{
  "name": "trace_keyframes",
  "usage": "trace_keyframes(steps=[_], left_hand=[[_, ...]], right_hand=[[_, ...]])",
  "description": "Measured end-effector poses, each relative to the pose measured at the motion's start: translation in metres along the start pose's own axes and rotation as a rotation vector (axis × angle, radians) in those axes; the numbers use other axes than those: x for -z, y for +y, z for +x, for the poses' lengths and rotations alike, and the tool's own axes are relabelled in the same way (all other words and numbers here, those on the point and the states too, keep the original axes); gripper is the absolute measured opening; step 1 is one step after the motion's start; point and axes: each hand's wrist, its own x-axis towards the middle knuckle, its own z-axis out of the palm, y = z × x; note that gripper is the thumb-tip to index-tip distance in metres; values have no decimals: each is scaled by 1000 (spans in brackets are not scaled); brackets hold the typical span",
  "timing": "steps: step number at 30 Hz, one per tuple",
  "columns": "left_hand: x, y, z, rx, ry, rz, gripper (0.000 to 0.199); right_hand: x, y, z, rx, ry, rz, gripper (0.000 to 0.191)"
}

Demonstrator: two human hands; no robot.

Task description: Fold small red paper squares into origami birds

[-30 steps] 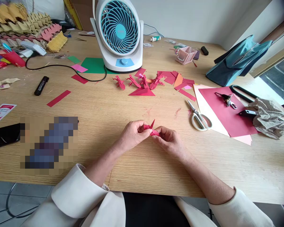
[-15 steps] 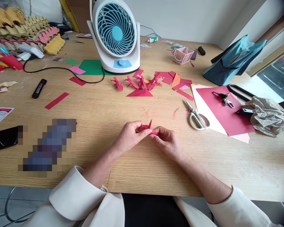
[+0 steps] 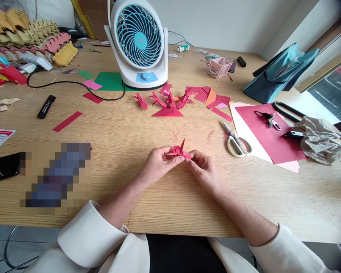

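While your hands meet near the middle of the frame, the wooden table (image 3: pixel 147 125) fills almost the whole view beneath them. At upper centre stands the white desk fan (image 3: pixel 138 41) with its blue grille, a green sheet (image 3: pixel 109 80) tucked under its base. Toward the upper right lies the teal bag (image 3: pixel 280 72), and below it, at right, the dark red sheet (image 3: pixel 265 136) rests on a pale pink sheet (image 3: pixel 246 129), with crumpled brown paper (image 3: pixel 319 141) at its far right edge. In the upper left corner you have a heap of folded paper rows (image 3: pixel 28 28) in yellow, tan and pink. Just left of the red sheet lie the scissors (image 3: pixel 235 141), blades pointing up the frame. Between the fan and your hands sits a cluster of small folded red figures (image 3: pixel 165 101) with loose red scraps beside them. At left, a black marker (image 3: pixel 46 106) lies near a red paper strip (image 3: pixel 67 121).

Your left hand (image 3: pixel 159 163) and right hand (image 3: pixel 203 170) touch at the fingertips just below centre, both closed in a pinch on the small red folded paper (image 3: pixel 179 151). That paper sits between your thumbs and forefingers, held just above the table, one sharp point sticking upward.
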Motion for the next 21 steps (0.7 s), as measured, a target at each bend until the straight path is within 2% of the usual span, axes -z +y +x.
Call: trace_keyframes(steps=[4, 10, 16, 21], left_hand=[[-2, -1, 0, 25, 42, 32, 22], [3, 1, 1, -28, 71, 197, 19], [-1, -3, 1, -15, 104, 142, 24], [1, -3, 1, -42, 106, 182, 23]], right_hand=[[-1, 0, 0, -23, -25, 39, 33], [0, -1, 0, -58, -74, 64, 34], [-1, -2, -1, -24, -36, -1, 35], [-1, -3, 0, -45, -77, 17, 35]])
